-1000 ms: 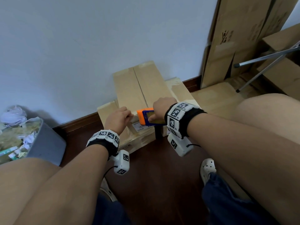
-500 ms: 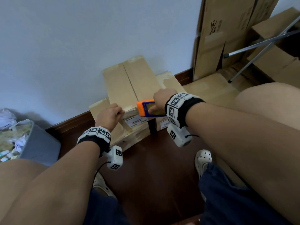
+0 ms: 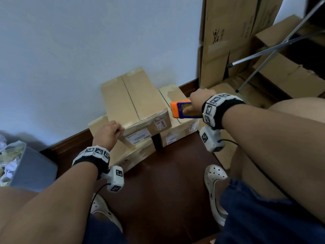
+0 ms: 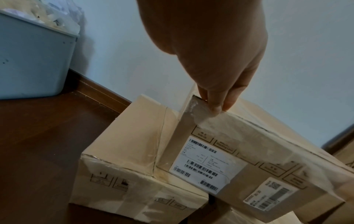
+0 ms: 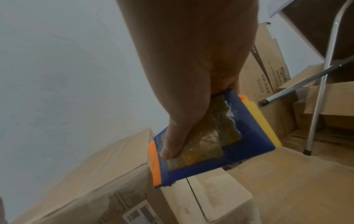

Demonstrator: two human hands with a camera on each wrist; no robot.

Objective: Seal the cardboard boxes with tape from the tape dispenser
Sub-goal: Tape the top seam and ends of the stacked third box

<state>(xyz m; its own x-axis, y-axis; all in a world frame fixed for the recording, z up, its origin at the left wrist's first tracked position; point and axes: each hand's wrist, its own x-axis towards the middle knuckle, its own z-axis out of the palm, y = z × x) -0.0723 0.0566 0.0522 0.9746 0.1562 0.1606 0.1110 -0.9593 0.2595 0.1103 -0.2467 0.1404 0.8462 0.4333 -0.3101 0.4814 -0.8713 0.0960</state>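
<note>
Right hand (image 3: 199, 99) grip: fingers and thumb clamped round the tape dispenser (image 3: 182, 110), a blue frame with an orange edge; in the right wrist view the thumb lies across its clear window. Dispenser held in the air just off the right end of the top box (image 3: 135, 104), above the lower right box (image 3: 177, 125). Cannot tell whether tape runs from it to the box.

Left hand (image 3: 107, 132) grip: fingers (image 4: 216, 104) curled over the near left corner of the top box, pressing on the tape strip (image 3: 149, 120) there.

Boxes: three cardboard boxes stacked on the wooden floor against the wall. Top box rests across the lower left box (image 4: 124, 166) and the lower right one.

Progress, as judged:
- Clear tape lies along the near top edge of the top box, wrinkled, folding down over the front face above the shipping label (image 4: 206, 162).
- Long centre seam on the top box looks bare in the head view; likely to be taped next.
- Lower left box shows tape on its seam and edges; appears done.
- Lower right box shows pale tape patches on top; its full state is hidden.

Nearby: grey bin (image 3: 33, 169) with scrap paper at left, flattened cartons (image 3: 226, 41) leaning at right.
</note>
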